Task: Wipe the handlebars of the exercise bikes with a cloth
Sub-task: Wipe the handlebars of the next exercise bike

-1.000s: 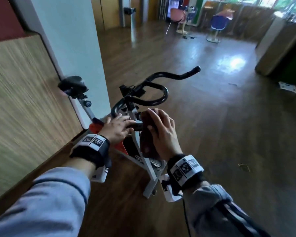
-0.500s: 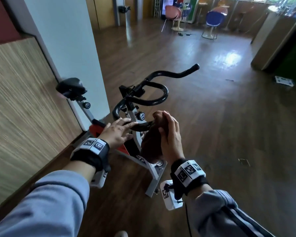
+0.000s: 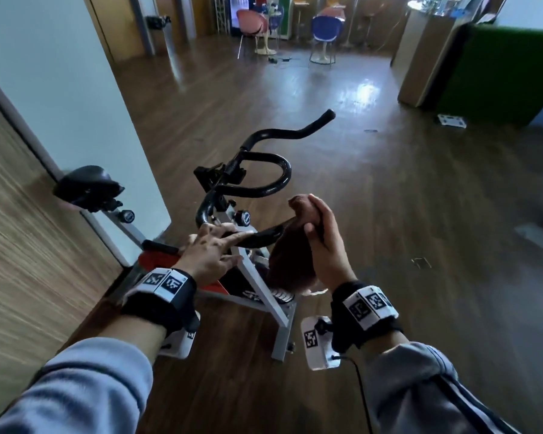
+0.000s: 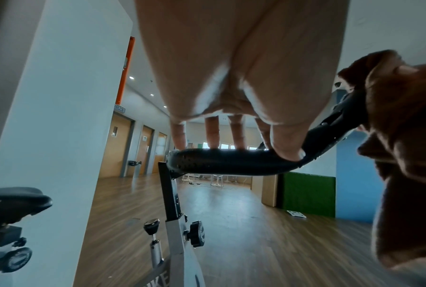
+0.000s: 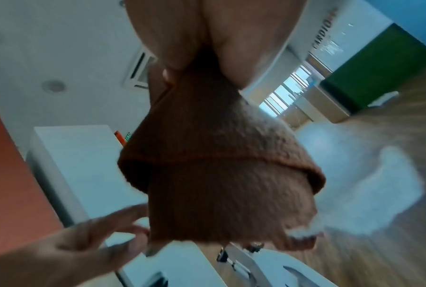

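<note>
Gripping the brown cloth [image 3: 290, 261] in our right hand [image 3: 325, 245], we are sliding it outward past the handlebar [image 3: 257, 239] end; our open left hand [image 3: 212, 255] is steadying the bar, this grip nearly wiped

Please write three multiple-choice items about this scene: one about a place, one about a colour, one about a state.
1. Where does the left hand rest?
A. on the saddle
B. on the near handlebar
C. on the floor

2. What colour is the cloth?
A. brown
B. white
C. blue

3. How is the cloth held?
A. it lies on the floor
B. it hangs from the saddle
C. the right hand grips it

Answers: 1 B, straight fingers lie on the bar; 2 A, brown in every view; 3 C, fingers are curled round it at the bar's end.
</note>
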